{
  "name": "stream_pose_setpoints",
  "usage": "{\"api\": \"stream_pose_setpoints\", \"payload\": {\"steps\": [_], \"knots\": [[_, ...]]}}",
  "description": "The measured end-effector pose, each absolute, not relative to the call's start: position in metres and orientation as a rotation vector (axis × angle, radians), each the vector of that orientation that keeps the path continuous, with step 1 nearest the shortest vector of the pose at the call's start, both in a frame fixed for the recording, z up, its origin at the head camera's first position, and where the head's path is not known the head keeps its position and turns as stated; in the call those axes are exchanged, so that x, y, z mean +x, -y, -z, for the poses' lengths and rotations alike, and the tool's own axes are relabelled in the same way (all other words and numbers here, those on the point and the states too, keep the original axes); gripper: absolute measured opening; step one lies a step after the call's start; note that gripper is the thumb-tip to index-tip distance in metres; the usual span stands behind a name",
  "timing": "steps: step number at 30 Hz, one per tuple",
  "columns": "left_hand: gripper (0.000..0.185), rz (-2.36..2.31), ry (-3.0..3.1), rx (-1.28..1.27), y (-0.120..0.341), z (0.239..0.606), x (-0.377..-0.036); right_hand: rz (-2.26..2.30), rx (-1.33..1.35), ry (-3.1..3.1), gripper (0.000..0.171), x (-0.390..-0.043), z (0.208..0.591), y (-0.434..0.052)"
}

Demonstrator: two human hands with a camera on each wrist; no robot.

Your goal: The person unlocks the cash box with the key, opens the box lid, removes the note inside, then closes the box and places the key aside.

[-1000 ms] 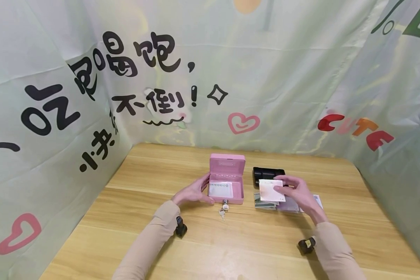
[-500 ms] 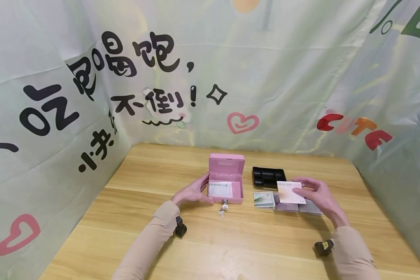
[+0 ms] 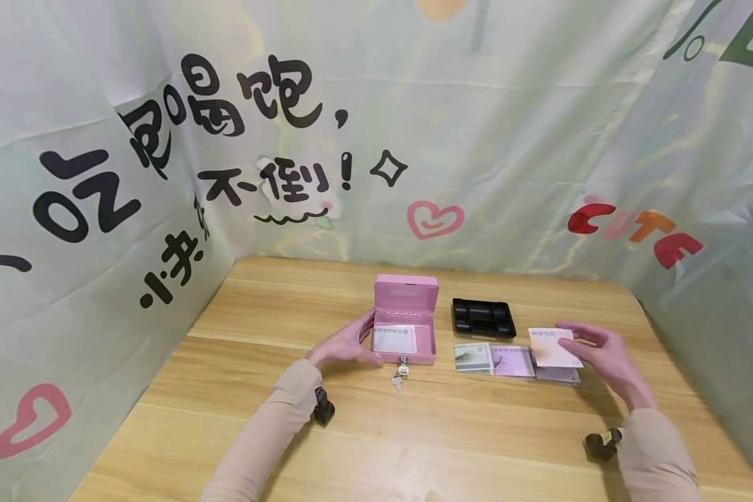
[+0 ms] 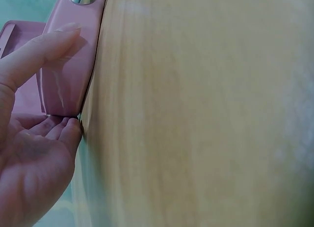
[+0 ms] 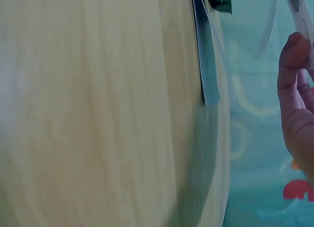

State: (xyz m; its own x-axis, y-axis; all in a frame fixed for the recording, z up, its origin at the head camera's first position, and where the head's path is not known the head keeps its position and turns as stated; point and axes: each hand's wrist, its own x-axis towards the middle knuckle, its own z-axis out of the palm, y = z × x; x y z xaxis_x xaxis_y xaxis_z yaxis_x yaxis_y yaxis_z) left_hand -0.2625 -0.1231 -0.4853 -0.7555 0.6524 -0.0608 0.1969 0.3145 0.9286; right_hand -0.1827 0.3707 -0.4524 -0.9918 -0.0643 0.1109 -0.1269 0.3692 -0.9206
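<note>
A pink cash box (image 3: 425, 328) stands with its lid up and pale banknotes (image 3: 394, 340) lying inside. My left hand (image 3: 345, 343) holds its front left corner; in the left wrist view the thumb lies on the front face and the fingers touch the end. Keys (image 3: 397, 382) hang from the lock (image 3: 404, 365). Between thumb and fingers, my right hand (image 3: 605, 352) pinches a pale orange-pink banknote (image 3: 552, 347). It is held over a greyish-purple pile of banknotes (image 3: 558, 376), partly hiding it. Left of that pile lie purple banknotes (image 3: 513, 361) and green banknotes (image 3: 473, 358).
Behind the banknotes sits a black compartment tray (image 3: 484, 318). Everything rests on a wooden table (image 3: 376, 432). Printed cloth (image 3: 508, 139) encloses the table at the back and both sides.
My right hand has moved right with the pinched banknote, from over the green pile, past the purple one, to the greyish-purple one. The tray shows fully now. My left hand stays put.
</note>
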Motion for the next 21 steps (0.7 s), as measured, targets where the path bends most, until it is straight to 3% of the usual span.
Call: {"api": "stream_pose_setpoints", "payload": {"steps": [14, 21], "knots": [[0.118, -1.444, -2.153, 0.757, 0.123, 0.482, -0.262, -1.797, 0.118, 2.476, 0.038, -0.178, 0.455, -0.403], [0.117, -1.452, -2.142, 0.751, 0.123, 0.484, -0.263, -1.611, 0.055, 2.556, 0.036, -0.174, 0.46, -0.413]]}}
